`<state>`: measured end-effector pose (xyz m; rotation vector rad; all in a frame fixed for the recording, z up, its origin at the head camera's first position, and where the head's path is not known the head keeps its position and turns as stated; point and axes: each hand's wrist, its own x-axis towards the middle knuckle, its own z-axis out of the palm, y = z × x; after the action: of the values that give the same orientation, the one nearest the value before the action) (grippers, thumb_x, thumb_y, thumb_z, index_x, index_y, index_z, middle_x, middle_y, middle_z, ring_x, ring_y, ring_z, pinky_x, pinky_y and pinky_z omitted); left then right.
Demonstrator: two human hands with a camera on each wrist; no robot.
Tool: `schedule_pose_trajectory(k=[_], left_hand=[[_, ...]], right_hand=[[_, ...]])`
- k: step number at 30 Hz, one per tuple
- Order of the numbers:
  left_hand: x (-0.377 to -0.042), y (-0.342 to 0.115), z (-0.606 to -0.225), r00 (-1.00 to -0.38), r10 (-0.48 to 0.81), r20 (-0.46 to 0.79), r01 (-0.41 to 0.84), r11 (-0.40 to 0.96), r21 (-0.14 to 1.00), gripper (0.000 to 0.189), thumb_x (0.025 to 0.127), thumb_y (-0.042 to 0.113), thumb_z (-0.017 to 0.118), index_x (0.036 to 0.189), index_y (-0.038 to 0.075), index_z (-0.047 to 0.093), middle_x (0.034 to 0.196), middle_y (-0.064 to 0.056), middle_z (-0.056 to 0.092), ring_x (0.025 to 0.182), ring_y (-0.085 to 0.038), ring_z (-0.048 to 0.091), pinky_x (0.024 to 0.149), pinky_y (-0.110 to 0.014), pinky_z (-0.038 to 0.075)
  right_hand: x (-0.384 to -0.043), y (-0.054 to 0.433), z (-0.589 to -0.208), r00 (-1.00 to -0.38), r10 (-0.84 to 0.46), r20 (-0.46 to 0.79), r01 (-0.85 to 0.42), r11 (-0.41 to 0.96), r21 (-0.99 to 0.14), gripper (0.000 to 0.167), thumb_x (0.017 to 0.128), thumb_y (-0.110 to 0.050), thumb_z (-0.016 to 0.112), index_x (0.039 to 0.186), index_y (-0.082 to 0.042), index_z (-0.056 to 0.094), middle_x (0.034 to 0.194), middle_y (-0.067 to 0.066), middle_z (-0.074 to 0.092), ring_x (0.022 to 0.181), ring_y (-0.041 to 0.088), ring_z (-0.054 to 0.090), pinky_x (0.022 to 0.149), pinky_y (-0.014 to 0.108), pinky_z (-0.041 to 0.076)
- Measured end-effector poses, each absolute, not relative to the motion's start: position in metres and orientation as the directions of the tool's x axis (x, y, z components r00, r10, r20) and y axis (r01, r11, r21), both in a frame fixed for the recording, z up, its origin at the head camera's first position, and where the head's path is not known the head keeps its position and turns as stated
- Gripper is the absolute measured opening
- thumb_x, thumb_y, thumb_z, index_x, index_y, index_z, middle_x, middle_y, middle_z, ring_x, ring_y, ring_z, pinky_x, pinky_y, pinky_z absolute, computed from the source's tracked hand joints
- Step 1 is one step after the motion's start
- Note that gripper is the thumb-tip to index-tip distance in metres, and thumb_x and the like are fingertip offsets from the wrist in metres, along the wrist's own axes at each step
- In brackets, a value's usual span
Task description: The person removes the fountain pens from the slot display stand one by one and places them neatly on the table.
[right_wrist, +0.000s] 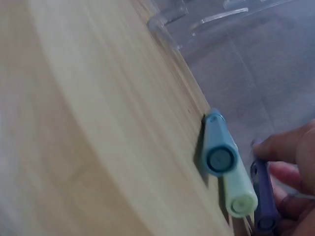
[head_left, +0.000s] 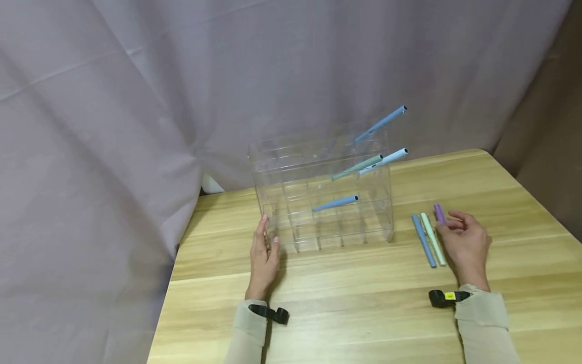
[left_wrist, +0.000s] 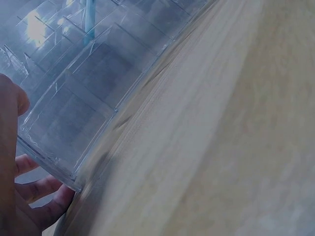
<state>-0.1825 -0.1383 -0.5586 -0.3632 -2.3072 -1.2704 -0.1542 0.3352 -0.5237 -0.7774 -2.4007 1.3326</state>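
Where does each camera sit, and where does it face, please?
Head: on the head, facing forward and down at the clear rack; left hand, right hand and sleeves show.
Left wrist: on that wrist, facing the rack's corner; left fingers show.
Right wrist: on that wrist, facing three pens; part of the right hand shows.
Head and right wrist views share the purple pen.
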Motion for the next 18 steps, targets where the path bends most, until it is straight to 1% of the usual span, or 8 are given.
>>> schedule_pose_trajectory(k=[2, 3, 5, 7, 9, 11, 14, 18], left_hand=[[-0.1825, -0.1381, -0.5588, -0.854, 0.001, 0.52, 0.44, 0.536, 0.721, 0.07, 0.105, 0.012, 0.059, 0.169, 0.023, 0.032, 0.162, -0.014, 0.053, 0.084, -0.011, 0.045, 0.078, -0.028, 0.047], [-0.1822, -0.1383, -0.5589, -0.858, -0.003, 0.514, 0.432, 0.536, 0.725, 0.07, 0.105, 0.012, 0.059, 0.169, 0.024, 0.032, 0.162, -0.014, 0.053, 0.084, -0.011, 0.045, 0.078, -0.027, 0.047], [-0.1826, -0.1367, -0.5582, -0.861, -0.002, 0.508, 0.428, 0.536, 0.728, 0.071, 0.105, 0.012, 0.059, 0.169, 0.024, 0.032, 0.159, -0.016, 0.055, 0.084, -0.011, 0.044, 0.078, -0.027, 0.047], [-0.1822, -0.1359, -0.5573, -0.862, -0.004, 0.506, 0.427, 0.533, 0.731, 0.07, 0.105, 0.012, 0.058, 0.169, 0.024, 0.032, 0.16, -0.017, 0.054, 0.084, -0.01, 0.044, 0.078, -0.027, 0.047], [-0.1816, -0.1358, -0.5569, -0.861, -0.008, 0.509, 0.428, 0.53, 0.732, 0.071, 0.105, 0.012, 0.059, 0.169, 0.024, 0.032, 0.156, -0.019, 0.056, 0.083, -0.01, 0.044, 0.077, -0.027, 0.046], [-0.1808, -0.136, -0.5564, -0.858, -0.013, 0.513, 0.43, 0.528, 0.733, 0.071, 0.105, 0.012, 0.059, 0.169, 0.024, 0.033, 0.151, -0.021, 0.059, 0.083, -0.01, 0.044, 0.076, -0.028, 0.046], [-0.1806, -0.1367, -0.5568, -0.853, -0.016, 0.521, 0.434, 0.532, 0.727, 0.071, 0.104, 0.011, 0.06, 0.169, 0.024, 0.033, 0.146, -0.021, 0.06, 0.082, -0.009, 0.043, 0.075, -0.027, 0.045], [-0.1813, -0.1371, -0.5576, -0.844, -0.008, 0.537, 0.449, 0.54, 0.712, 0.07, 0.104, 0.011, 0.06, 0.169, 0.022, 0.033, 0.149, -0.021, 0.06, 0.082, -0.009, 0.043, 0.075, -0.027, 0.044]], right_hand=[[-0.1543, 0.334, -0.5264, -0.826, 0.562, -0.025, 0.346, 0.473, -0.81, 0.059, 0.098, -0.033, 0.073, 0.151, -0.008, 0.061, 0.082, -0.029, 0.061, 0.071, -0.013, 0.051, 0.071, 0.015, 0.042], [-0.1548, 0.3334, -0.5272, -0.835, 0.55, -0.03, 0.355, 0.495, -0.793, 0.06, 0.099, -0.034, 0.072, 0.151, -0.007, 0.06, 0.086, -0.022, 0.067, 0.075, -0.009, 0.054, 0.074, 0.019, 0.041], [-0.154, 0.3335, -0.5277, -0.847, 0.531, -0.031, 0.361, 0.53, -0.768, 0.062, 0.1, -0.036, 0.07, 0.152, -0.004, 0.058, 0.096, -0.002, 0.074, 0.086, 0.005, 0.059, 0.081, 0.026, 0.038], [-0.1541, 0.3325, -0.528, -0.852, 0.522, -0.028, 0.361, 0.548, -0.754, 0.061, 0.101, -0.035, 0.067, 0.152, -0.002, 0.057, 0.113, 0.016, 0.074, 0.097, 0.02, 0.059, 0.085, 0.033, 0.036], [-0.1544, 0.3324, -0.5283, -0.857, 0.514, -0.023, 0.355, 0.557, -0.751, 0.062, 0.102, -0.034, 0.065, 0.153, -0.001, 0.055, 0.122, 0.023, 0.073, 0.106, 0.032, 0.058, 0.087, 0.037, 0.036], [-0.1546, 0.3318, -0.5284, -0.857, 0.515, -0.02, 0.355, 0.561, -0.748, 0.062, 0.102, -0.033, 0.063, 0.154, -0.001, 0.054, 0.125, 0.025, 0.072, 0.108, 0.035, 0.058, 0.087, 0.039, 0.036], [-0.1548, 0.3307, -0.5283, -0.846, 0.532, -0.019, 0.366, 0.555, -0.747, 0.059, 0.102, -0.031, 0.059, 0.153, -0.002, 0.056, 0.126, 0.024, 0.072, 0.106, 0.035, 0.058, 0.084, 0.036, 0.035], [-0.1554, 0.3316, -0.5287, -0.825, 0.564, -0.037, 0.394, 0.526, -0.754, 0.055, 0.101, -0.027, 0.054, 0.152, -0.005, 0.058, 0.127, 0.022, 0.071, 0.103, 0.032, 0.058, 0.08, 0.032, 0.035]])
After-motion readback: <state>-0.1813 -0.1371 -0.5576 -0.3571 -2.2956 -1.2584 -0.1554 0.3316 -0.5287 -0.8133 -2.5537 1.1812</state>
